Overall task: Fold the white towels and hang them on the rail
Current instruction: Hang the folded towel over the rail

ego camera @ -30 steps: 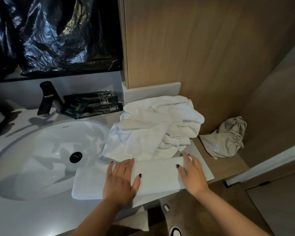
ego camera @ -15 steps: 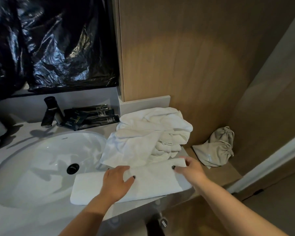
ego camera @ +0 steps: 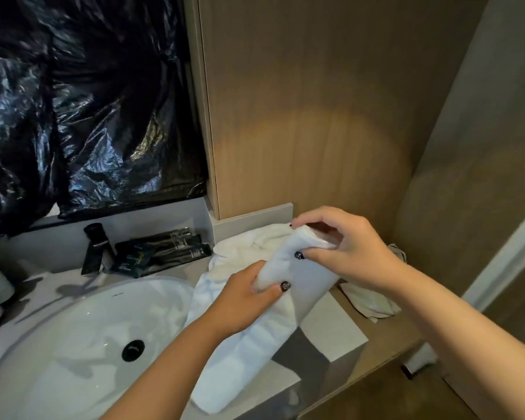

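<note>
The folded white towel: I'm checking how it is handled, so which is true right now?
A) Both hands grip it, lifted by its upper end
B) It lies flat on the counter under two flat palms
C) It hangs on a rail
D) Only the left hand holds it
A: the right hand pinches the top of the folded white towel and the left hand grips it just below, its lower end trailing toward the counter.

We count two hands [ego camera: 243,298] [ego camera: 350,247]. Folded white towel [ego camera: 255,344]: one. Towel heap [ego camera: 243,253] at counter back edge: one, number inside unclear. Basin [ego camera: 82,344]: one. Tap [ego camera: 96,248]: one. Dark toiletry tubes [ego camera: 176,247]: roughly three. Beige pouch [ego camera: 373,301]: one.
</note>
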A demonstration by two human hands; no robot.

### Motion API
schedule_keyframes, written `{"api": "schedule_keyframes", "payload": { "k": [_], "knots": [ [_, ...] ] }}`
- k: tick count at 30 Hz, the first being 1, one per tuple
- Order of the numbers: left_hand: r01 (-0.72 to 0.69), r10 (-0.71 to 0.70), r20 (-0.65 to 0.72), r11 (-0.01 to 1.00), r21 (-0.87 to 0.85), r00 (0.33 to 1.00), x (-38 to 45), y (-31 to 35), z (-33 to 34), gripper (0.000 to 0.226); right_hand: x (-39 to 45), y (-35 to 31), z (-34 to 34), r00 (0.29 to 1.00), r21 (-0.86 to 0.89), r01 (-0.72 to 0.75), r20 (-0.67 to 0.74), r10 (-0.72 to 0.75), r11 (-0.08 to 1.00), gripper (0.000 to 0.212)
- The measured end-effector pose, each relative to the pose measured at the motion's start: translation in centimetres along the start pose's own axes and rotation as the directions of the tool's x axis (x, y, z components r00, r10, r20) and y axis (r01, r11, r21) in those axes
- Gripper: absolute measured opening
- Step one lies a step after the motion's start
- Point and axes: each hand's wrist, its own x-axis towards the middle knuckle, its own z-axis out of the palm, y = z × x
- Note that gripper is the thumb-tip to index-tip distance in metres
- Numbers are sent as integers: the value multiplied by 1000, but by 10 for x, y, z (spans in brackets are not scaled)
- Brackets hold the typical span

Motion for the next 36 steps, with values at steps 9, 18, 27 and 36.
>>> {"api": "schedule_keyframes", "payload": {
  "k": [9, 18, 27, 36],
  "knots": [
    [-49, -1, -142, 936, -349, 990, 17, 69, 17, 52, -12, 20, -10, 885, 463, -226, -271, 380, 857, 41],
    [-139, 9, -233, 826, -547, 972, 60, 166, 60, 40, -26, 39, -80, 902, 518, -131, -292, 319, 845, 31],
    [-307, 132, -362, 819, -485, 923, 112, 278, 108, 31, -20, 60, -189, 928, 504, 8, -325, 181, 864, 32],
    [-574, 471, -539, 818, -28, 698, 170, 406, 84, 25, 22, 50, -290, 936, 458, 158, -353, 16, 875, 12]
  ]
}}
